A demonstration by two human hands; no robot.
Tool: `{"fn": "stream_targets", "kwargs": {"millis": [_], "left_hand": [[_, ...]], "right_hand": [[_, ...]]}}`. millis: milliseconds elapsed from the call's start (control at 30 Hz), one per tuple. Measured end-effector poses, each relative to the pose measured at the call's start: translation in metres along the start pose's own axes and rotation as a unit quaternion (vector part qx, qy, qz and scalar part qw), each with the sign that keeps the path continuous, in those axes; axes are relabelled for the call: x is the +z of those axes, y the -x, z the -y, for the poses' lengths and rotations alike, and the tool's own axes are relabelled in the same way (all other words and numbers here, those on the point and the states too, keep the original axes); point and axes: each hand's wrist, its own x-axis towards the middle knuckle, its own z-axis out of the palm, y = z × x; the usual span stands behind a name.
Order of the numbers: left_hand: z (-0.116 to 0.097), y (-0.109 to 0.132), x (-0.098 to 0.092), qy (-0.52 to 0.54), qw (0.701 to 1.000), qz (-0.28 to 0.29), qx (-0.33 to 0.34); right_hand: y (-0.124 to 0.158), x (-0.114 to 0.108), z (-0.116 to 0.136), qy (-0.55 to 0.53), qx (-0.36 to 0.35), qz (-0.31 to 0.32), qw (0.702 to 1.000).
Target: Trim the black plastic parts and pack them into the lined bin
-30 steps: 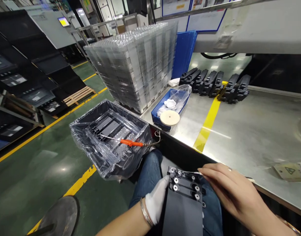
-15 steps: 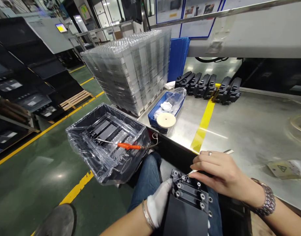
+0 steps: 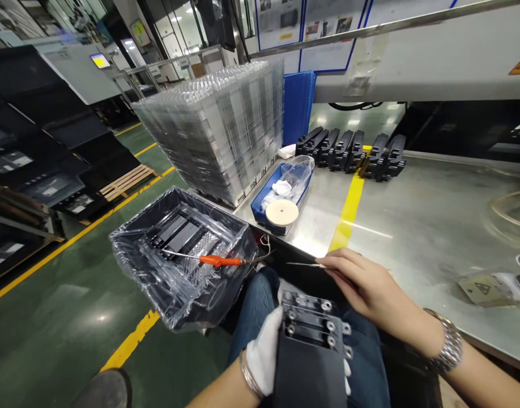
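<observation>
My left hand (image 3: 264, 354), in a white glove, grips the left edge of a flat black plastic part (image 3: 313, 345) resting on my lap. Several small metal rings line the part's top end. My bare right hand (image 3: 364, 286) hovers just above that end, fingers pinched on thin metal tweezers (image 3: 305, 264) whose tips point left, clear of the part. A watch sits on my right wrist.
A black bin lined with clear plastic (image 3: 179, 255) holds trays and an orange-handled tool (image 3: 213, 260). On the steel table (image 3: 434, 226) stand a stack of clear trays (image 3: 226, 130), a blue bin (image 3: 281, 198) and a row of black parts (image 3: 351, 150). A yellow stripe crosses the table.
My right hand lifted the tweezers off the part's top end and swung their tips to the left. The black part shifted slightly lower on my lap.
</observation>
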Motion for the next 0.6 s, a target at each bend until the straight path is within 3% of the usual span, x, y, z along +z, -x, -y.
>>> {"fn": "stream_targets", "kwargs": {"millis": [100, 200, 300, 433, 533, 600], "left_hand": [[-0.027, 0.0, 0.019, 0.063, 0.997, 0.046, 0.003], [-0.034, 0.001, 0.016, 0.064, 0.99, -0.011, 0.127], [-0.019, 0.006, -0.01, 0.001, 0.972, -0.119, 0.203], [0.011, 0.009, -0.048, -0.075, 0.946, -0.228, 0.219], [0.025, 0.009, -0.066, -0.142, 0.924, -0.264, 0.236], [0.031, 0.011, -0.076, -0.183, 0.924, -0.232, 0.242]], "right_hand": [[0.017, 0.003, 0.012, 0.006, 0.051, -0.05, 0.997], [0.034, 0.014, 0.033, -0.031, 0.094, -0.093, 0.991], [0.042, 0.031, 0.052, -0.088, 0.111, -0.114, 0.983], [0.046, 0.05, 0.064, -0.118, 0.122, -0.12, 0.978], [0.044, 0.055, 0.065, -0.121, 0.127, -0.135, 0.975], [0.04, 0.055, 0.065, -0.113, 0.127, -0.147, 0.974]]}}
